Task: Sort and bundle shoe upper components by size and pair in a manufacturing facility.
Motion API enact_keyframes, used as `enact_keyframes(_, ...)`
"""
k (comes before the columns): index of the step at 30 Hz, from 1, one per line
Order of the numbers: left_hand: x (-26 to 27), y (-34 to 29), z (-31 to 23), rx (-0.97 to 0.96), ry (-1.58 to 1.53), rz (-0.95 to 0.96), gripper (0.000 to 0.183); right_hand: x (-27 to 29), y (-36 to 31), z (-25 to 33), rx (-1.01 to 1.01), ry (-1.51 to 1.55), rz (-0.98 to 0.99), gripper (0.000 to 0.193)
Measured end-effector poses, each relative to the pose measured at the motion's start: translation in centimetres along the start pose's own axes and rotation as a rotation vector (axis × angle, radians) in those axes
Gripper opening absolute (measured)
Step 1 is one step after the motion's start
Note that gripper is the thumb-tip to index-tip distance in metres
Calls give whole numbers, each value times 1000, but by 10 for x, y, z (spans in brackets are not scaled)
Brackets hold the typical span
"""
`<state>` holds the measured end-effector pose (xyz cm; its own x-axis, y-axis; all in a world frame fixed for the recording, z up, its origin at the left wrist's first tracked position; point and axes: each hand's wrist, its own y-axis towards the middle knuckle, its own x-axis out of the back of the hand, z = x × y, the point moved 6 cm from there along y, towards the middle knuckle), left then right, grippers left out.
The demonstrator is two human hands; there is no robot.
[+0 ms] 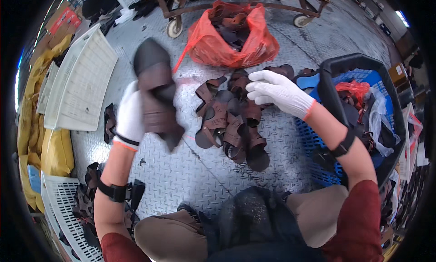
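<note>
My left hand [130, 112], in a white knit glove, is closed around dark brown sandals [156, 91] held up off the floor. They are blurred, and I cannot tell how many there are. My right hand [277, 90], gloved the same way, reaches over the far right part of a loose pile of brown strappy sandals [227, 121]. Its fingers are stretched out with nothing in them. The pile lies on the metal floor between my hands, and some sandals are partly hidden under the right hand.
A red plastic bag [231, 57] of sandals stands beyond the pile, before a wheeled wooden cart [236, 2]. On the right is a blue basket [309, 144] with a black rim. White crates [86, 84] and yellow sacks [59, 153] line the left.
</note>
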<state>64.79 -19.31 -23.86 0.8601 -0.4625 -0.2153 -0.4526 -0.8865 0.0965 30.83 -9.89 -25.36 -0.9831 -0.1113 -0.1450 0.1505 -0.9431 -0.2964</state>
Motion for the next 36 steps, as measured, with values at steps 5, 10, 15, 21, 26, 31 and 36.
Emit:
enact_keyframes(5, 119, -58, 65, 230, -180, -503, 33, -37, 112, -94, 13, 33, 17, 34)
enact_keyframes(10, 125, -84, 159, 393, -484, -556, 32, -121, 188, -155, 324, -1289, -225, 72)
enact_keyframes(15, 129, -95, 200, 473, -539, -546, 32, -114, 198, -230, 367, -1690, -358, 11)
enact_keyframes(21, 141, -113, 216, 530, -724, -522, 34, -122, 95, -183, 756, -777, -530, 30)
enact_keyframes(26, 129, -123, 248, 669, -750, -570, 33, -173, 53, -241, 625, -1255, -3, 44)
enact_keyframes(31, 159, -158, 278, 744, -518, -689, 26, -188, 55, -267, 434, -1366, 31, 46)
enact_keyframes(36, 187, -180, 278, 775, -386, -763, 27, -193, 57, -246, 353, -1191, 221, 46)
